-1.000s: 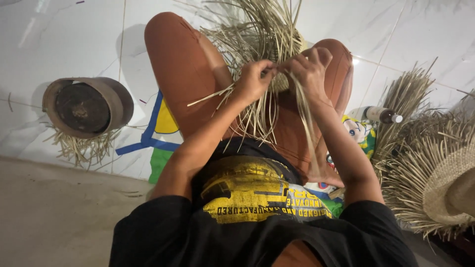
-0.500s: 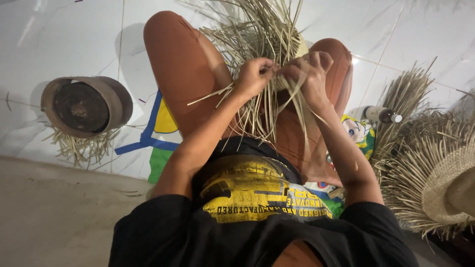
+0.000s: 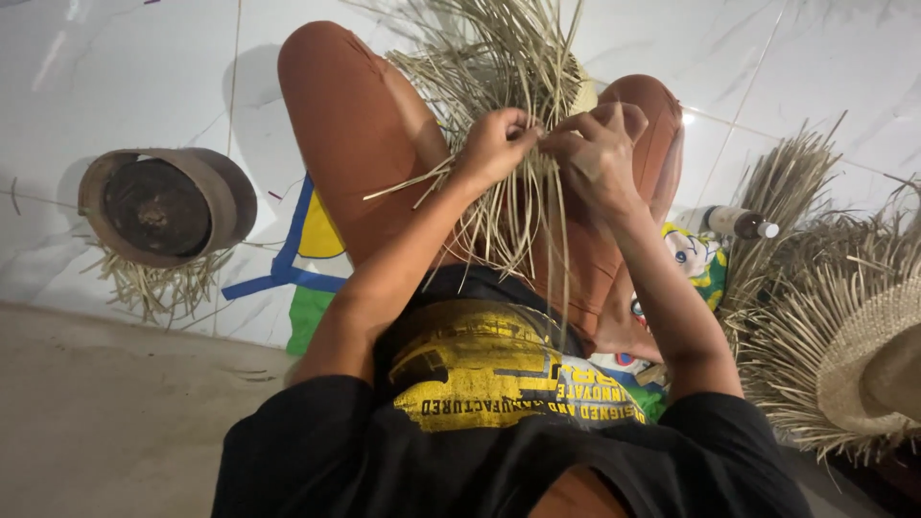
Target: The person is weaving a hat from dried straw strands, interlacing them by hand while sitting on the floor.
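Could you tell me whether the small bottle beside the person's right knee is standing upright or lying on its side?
Lying on its side: the bottle rests flat on the white floor, its white cap pointing sideways.

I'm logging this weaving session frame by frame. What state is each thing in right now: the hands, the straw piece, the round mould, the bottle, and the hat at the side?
left hand: closed, pinching straw strands
right hand: closed, gripping strands beside the left
straw piece: unfinished, loose strands sticking out and hanging over the lap
round mould: lying on its side, straw under it
bottle: lying down, capped
woven hat: partly woven, fringe of loose straw around it
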